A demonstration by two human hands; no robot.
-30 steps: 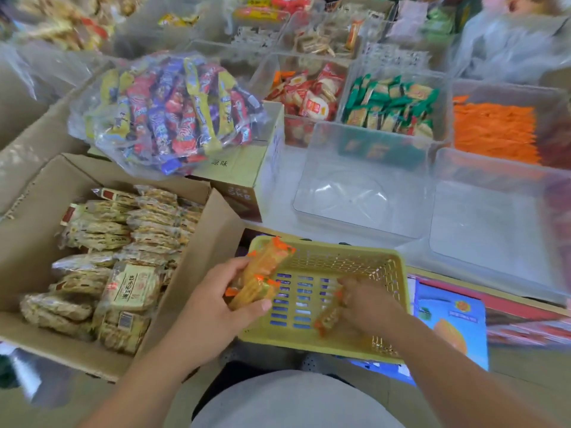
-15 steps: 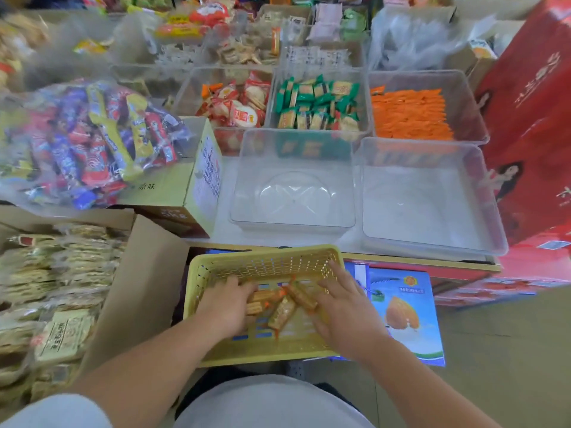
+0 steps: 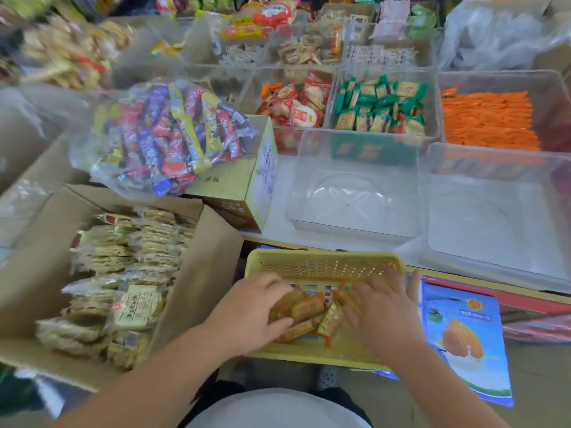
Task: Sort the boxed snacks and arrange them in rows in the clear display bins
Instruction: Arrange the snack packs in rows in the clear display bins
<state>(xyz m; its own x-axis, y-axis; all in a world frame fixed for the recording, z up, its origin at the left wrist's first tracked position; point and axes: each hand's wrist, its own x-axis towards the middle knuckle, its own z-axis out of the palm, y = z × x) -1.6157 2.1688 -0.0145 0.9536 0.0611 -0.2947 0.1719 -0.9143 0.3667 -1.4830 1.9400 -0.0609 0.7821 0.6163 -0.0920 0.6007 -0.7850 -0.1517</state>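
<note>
A yellow plastic basket (image 3: 324,265) sits in front of me, below the counter edge. Several orange-wrapped snack packs (image 3: 309,308) lie bunched in its middle. My left hand (image 3: 250,307) grips the packs from the left, its thumb curled under them. From the right, my right hand (image 3: 386,310) rests on the packs with its fingers spread over them. Two empty clear display bins stand on the counter just behind the basket, one in the middle (image 3: 355,162) and one at the right (image 3: 494,168).
An open cardboard box (image 3: 197,273) of pale wrapped snacks stands at my left. A clear bag of colourful bars (image 3: 167,134) lies on a small carton (image 3: 247,183). Filled bins of red-white (image 3: 296,103), green (image 3: 380,103) and orange (image 3: 488,118) snacks sit further back. Blue cartons (image 3: 463,335) lie right.
My left hand came down from the basket's left rim with its packs into the basket. Both hands now gather the packs in its middle. The camera view swung right, then back left.
</note>
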